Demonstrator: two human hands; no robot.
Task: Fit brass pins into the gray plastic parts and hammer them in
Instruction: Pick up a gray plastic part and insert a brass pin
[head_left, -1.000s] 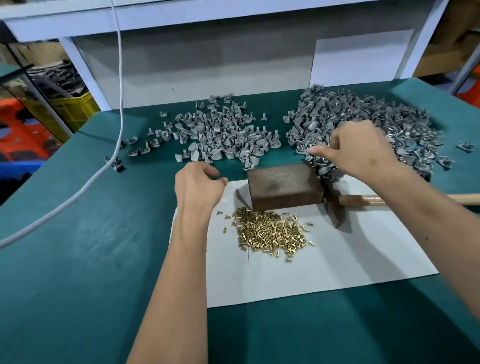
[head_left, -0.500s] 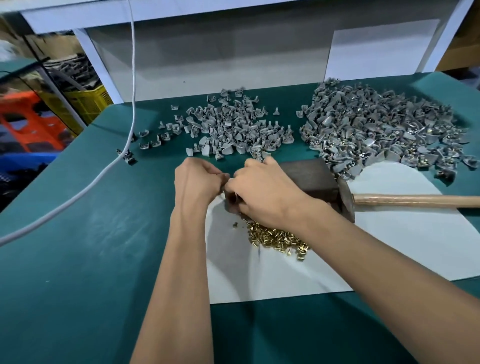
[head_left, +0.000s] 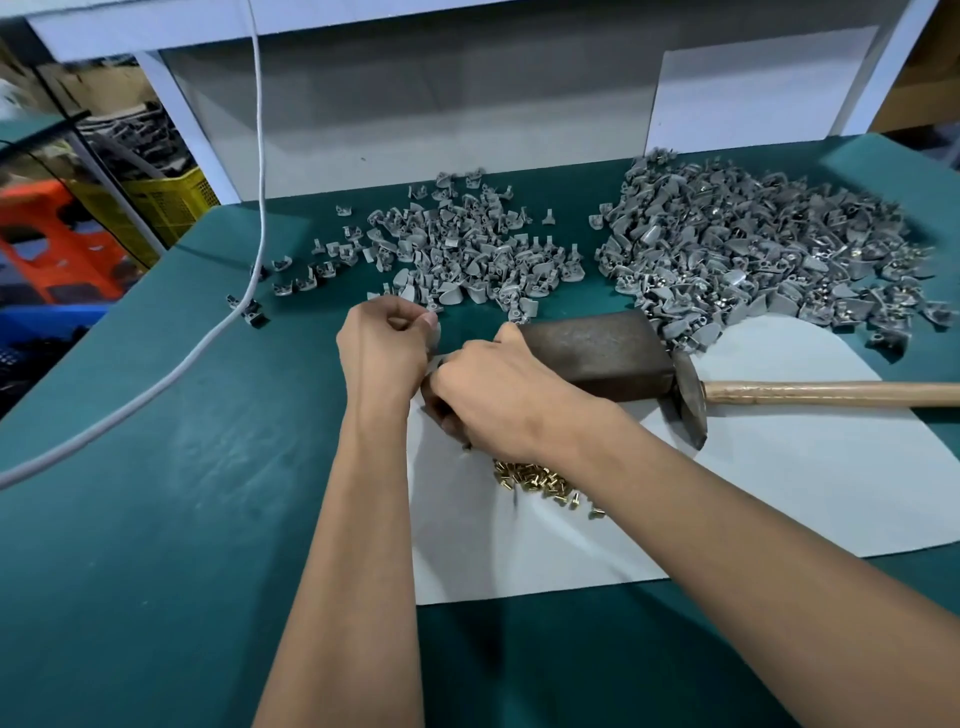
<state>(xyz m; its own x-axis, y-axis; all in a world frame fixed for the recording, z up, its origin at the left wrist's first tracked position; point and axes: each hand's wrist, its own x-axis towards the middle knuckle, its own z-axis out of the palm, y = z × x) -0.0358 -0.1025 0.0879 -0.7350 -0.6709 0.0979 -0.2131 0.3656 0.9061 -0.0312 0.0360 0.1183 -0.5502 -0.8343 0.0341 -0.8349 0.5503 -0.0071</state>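
Observation:
My left hand (head_left: 387, 345) pinches a small gray plastic part (head_left: 435, 332) between thumb and fingers, just in front of the left pile of gray parts (head_left: 467, 249). Beside it my right hand (head_left: 501, 397) curls down over the far left edge of the brass pin heap (head_left: 540, 480) on the white sheet (head_left: 779, 493). Its fingertips are hidden, so I cannot see what they hold. A dark metal block (head_left: 597, 351) lies right behind that hand. The hammer (head_left: 831, 392) rests on the sheet with its head against the block.
A larger pile of gray parts (head_left: 753, 249) fills the back right of the green table (head_left: 182, 467). A white cable (head_left: 171, 364) crosses the left side. A gray panel stands behind the piles. Crates sit off the left edge.
My right hand came from the right pile over to my left hand, then dropped toward the pins. My left hand stayed near the block's left end.

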